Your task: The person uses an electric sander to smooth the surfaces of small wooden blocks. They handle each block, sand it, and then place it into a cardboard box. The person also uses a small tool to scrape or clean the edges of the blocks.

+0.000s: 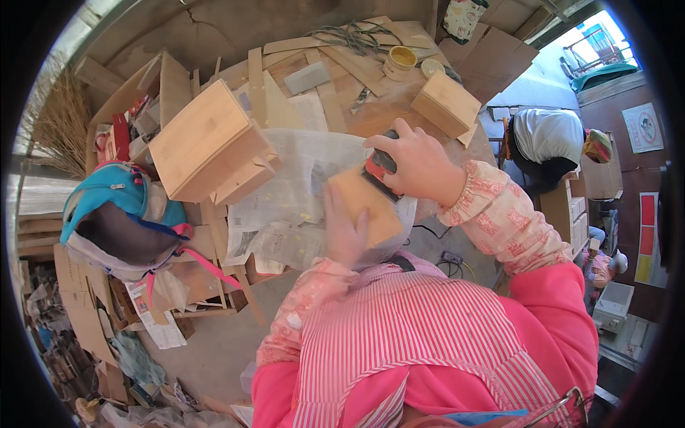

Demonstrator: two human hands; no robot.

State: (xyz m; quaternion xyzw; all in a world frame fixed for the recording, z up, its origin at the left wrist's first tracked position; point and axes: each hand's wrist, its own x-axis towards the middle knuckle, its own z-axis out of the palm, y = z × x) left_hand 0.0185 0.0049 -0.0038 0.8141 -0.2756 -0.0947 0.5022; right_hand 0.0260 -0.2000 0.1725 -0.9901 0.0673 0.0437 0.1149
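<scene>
My right hand [423,163] grips a red and black power sander [381,168] from above. Its base rests on the upper right part of a pale wooden piece [361,195]. Fingers spread, my left hand [345,227] presses on the lower left part of that wood. Beneath the piece lie newspaper [283,235] and a sheet of translucent plastic [294,155]. To the left sits a stack of wooden boxes [208,142]; another wooden box [447,104] stands to the upper right.
Thin wood strips [257,80], a tub of yellow paste [400,62] and coiled cable [356,38] lie at the table's far side. A blue backpack [126,214] with pink straps is at left. Another person [548,139] bends over boxes at right.
</scene>
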